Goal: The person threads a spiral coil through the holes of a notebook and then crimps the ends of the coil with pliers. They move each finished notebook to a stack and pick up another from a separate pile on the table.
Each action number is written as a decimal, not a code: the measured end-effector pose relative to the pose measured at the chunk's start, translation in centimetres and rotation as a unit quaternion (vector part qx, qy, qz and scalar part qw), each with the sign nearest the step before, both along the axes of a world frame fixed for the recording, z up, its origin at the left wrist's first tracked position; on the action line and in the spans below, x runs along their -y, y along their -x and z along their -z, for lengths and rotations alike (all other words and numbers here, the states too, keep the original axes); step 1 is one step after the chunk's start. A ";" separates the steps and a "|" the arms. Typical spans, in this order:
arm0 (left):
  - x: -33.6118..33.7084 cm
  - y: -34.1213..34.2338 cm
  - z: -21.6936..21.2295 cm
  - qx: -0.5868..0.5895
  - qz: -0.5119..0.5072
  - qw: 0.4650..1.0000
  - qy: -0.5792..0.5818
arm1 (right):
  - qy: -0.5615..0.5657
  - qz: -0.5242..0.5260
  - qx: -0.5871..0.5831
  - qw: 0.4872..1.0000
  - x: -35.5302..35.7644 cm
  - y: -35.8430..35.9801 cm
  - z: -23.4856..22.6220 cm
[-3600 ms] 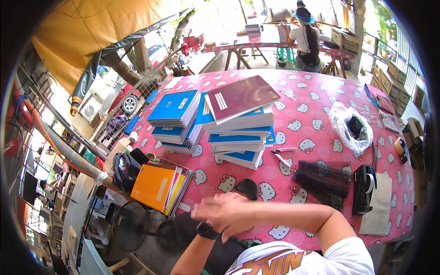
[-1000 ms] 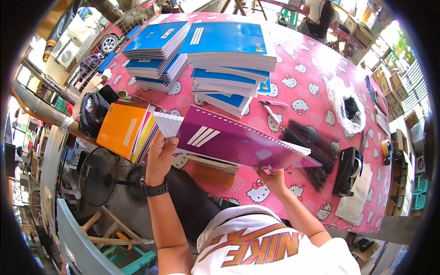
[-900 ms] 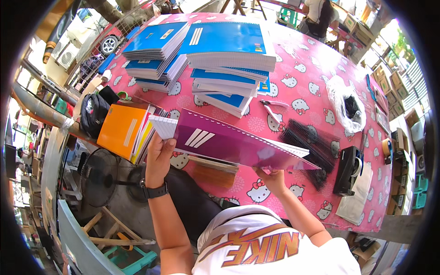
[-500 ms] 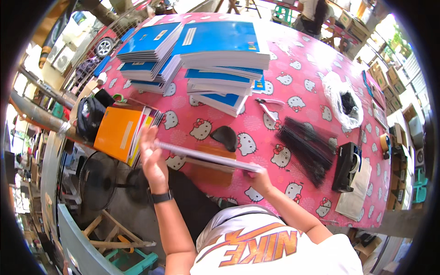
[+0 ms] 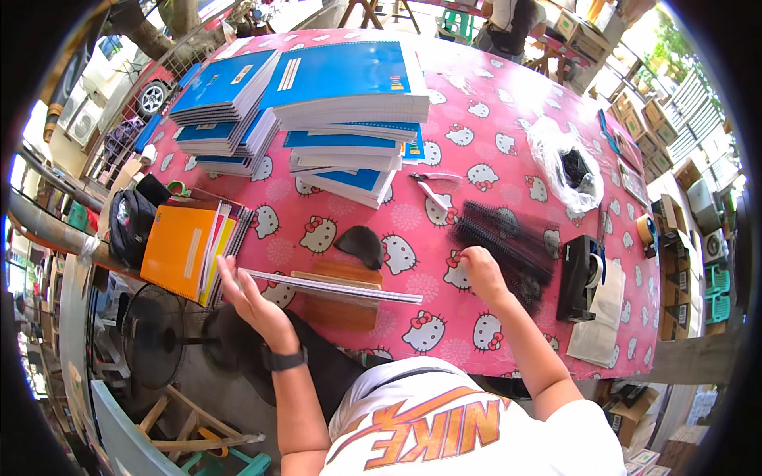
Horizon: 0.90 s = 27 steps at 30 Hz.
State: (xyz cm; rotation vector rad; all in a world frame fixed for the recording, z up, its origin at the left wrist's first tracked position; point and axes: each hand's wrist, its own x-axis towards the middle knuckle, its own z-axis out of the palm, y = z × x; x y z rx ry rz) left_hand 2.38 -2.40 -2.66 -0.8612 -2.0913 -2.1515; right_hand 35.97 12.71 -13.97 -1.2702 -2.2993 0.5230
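Observation:
A notebook, seen nearly edge-on with its white page edges up, stands over a brown wooden block. My left hand is at its left end, fingers stretched out and seeming to touch it. My right hand is off the notebook, its fingers curled at the near edge of a bundle of black spiral binding coils. Whether a coil is between those fingertips I cannot make out. Just beyond the block lies a dark rounded piece. White-handled pliers rest farther back.
Tall stacks of blue notebooks stand at the back left. Orange and other coloured notebooks lie at the left edge beside a black bag. Rightward are a plastic bag, a tape dispenser and a pink patterned tablecloth.
My right hand has let go of the notebook's right end and moved right to the black coils. My left hand stays at the left end. The whole view has shifted slightly.

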 end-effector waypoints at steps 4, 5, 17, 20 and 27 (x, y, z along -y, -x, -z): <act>2.2 -7.8 -1.4 -0.421 0.133 0.875 0.198 | 0.166 0.035 -0.088 0.982 2.0 2.8 -7.5; 1.8 -9.6 -0.6 -0.463 0.173 0.849 0.187 | 0.168 0.029 -0.086 0.982 2.8 3.3 -9.0; -1.1 -11.6 0.4 -0.453 0.191 0.842 0.221 | 0.116 -0.199 -0.202 0.952 6.2 4.9 -14.9; -0.9 -11.6 0.2 -0.444 0.207 0.843 0.222 | 0.111 -0.217 -0.228 0.943 5.8 4.8 -14.5; -0.9 -11.6 0.0 -0.446 0.207 0.842 0.223 | 0.106 -0.212 -0.245 0.940 5.7 5.1 -14.3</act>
